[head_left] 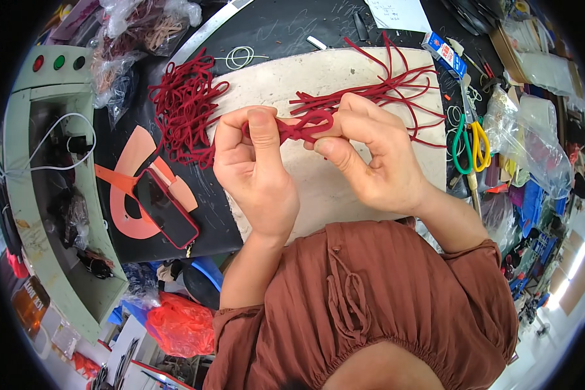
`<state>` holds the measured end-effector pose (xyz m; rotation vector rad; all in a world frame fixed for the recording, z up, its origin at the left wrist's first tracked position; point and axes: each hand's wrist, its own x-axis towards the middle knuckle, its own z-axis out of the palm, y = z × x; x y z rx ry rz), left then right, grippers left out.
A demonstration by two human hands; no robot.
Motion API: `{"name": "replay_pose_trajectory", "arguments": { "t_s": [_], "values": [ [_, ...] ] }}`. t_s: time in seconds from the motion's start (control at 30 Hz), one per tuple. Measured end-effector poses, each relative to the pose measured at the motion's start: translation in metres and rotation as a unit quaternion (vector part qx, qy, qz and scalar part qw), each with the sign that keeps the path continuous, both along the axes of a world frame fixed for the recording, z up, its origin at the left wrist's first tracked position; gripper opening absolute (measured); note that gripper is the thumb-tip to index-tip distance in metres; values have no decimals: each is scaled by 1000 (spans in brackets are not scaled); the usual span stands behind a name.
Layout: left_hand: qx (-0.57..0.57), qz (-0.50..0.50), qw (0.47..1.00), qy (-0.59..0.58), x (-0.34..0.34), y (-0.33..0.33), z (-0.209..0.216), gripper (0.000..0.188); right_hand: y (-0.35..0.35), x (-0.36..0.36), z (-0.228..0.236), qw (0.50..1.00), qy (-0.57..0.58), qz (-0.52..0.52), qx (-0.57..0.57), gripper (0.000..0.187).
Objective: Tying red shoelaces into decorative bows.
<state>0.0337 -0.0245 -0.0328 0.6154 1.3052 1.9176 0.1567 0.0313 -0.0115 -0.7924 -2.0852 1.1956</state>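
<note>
Between my two hands is a knotted, looped dark red cord [297, 132], held above a pale board [266, 84]. My left hand [257, 156] pinches the cord's left part, thumb pointing up. Thumb and fingers of my right hand [374, 153] close on the loop at its right end. Past my left hand, a heap of looped red cords [187, 107] lies across the board's left edge. Several straight red cord lengths [396, 84] spread over the board's far right part, just beyond my right hand.
At left lie a phone in a red case [166, 208], an orange strap piece [133, 188] and a grey-green metal housing [101, 273]. To the right are green- and yellow-handled scissors [480, 146], a small blue box [444, 53] and clear plastic bags [526, 143]. A coil of pale string [239, 58] lies far off.
</note>
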Motion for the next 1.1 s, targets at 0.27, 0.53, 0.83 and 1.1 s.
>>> {"name": "replay_pose_trajectory", "arguments": {
  "t_s": [0.27,0.53,0.83,1.1],
  "values": [
    [38,2,998,-51,-3,2,1,11,-7,2,3,999,-20,27,26,9],
    [-24,-36,992,-120,0,8,5,15,7,9,-16,977,102,-71,-175,17],
    [-157,-314,936,-18,-33,-2,27,17,14,13,4,966,2,-11,-257,9],
    [-173,-405,884,156,-40,-15,51,11,-2,13,21,997,-55,52,9,10]
  ]
}}
